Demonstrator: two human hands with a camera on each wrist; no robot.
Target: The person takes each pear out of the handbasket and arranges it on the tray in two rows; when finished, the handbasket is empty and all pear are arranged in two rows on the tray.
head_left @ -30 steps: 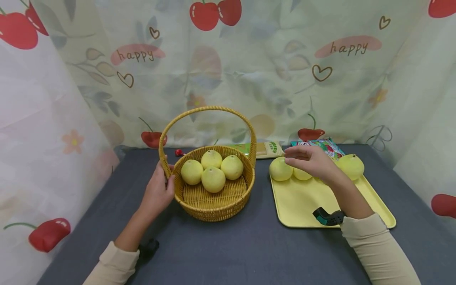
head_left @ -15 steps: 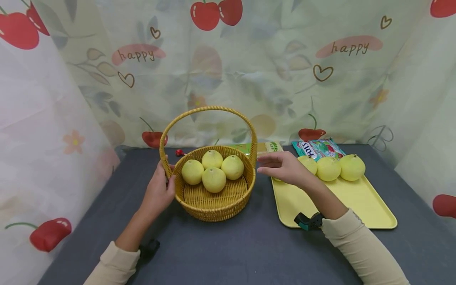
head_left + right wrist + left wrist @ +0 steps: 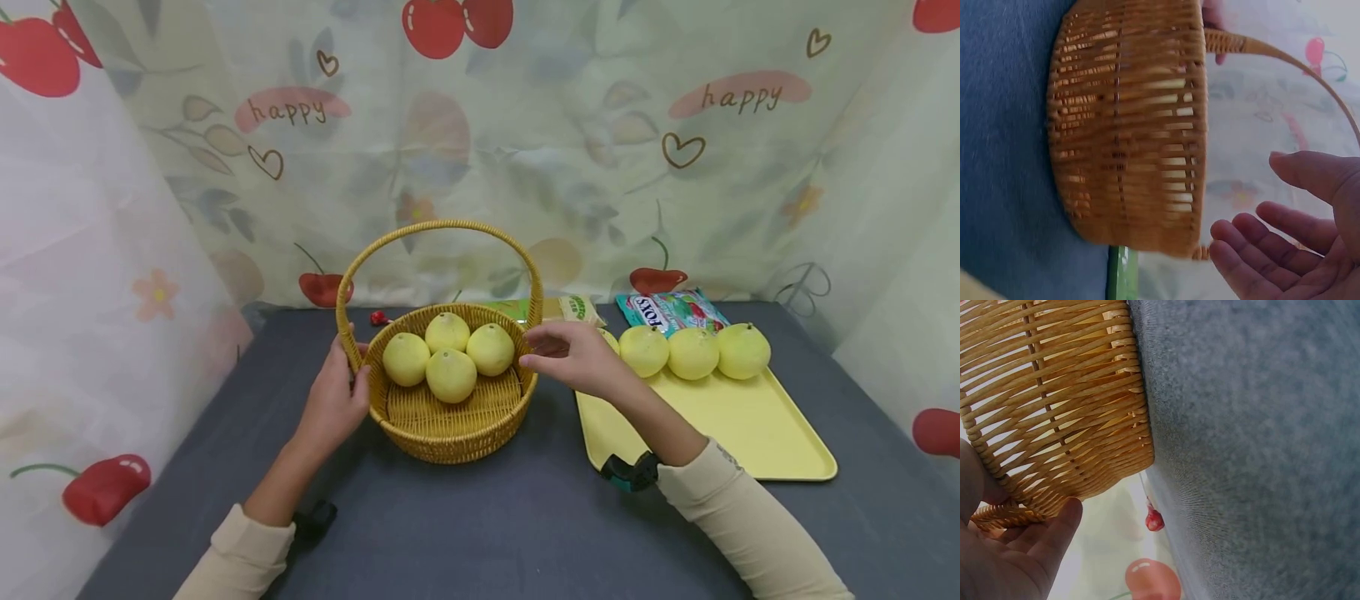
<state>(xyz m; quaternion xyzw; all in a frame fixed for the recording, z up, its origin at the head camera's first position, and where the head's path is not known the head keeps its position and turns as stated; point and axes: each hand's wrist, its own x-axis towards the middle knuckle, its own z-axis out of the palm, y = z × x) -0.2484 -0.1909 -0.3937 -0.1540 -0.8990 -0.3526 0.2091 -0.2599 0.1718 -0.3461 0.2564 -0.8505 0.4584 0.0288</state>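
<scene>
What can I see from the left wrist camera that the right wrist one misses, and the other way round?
Only the left wrist view shows the small red object, beyond the basket.

Only the right wrist view shows the right grip, its fingers open, plus the tall arch of the handle, part of a green package and a yellow corner, probably the tray.

Both show the basket's woven side, the left grip (just a bit in the right view), the dark tabletop and the cherry-print curtain.
</scene>
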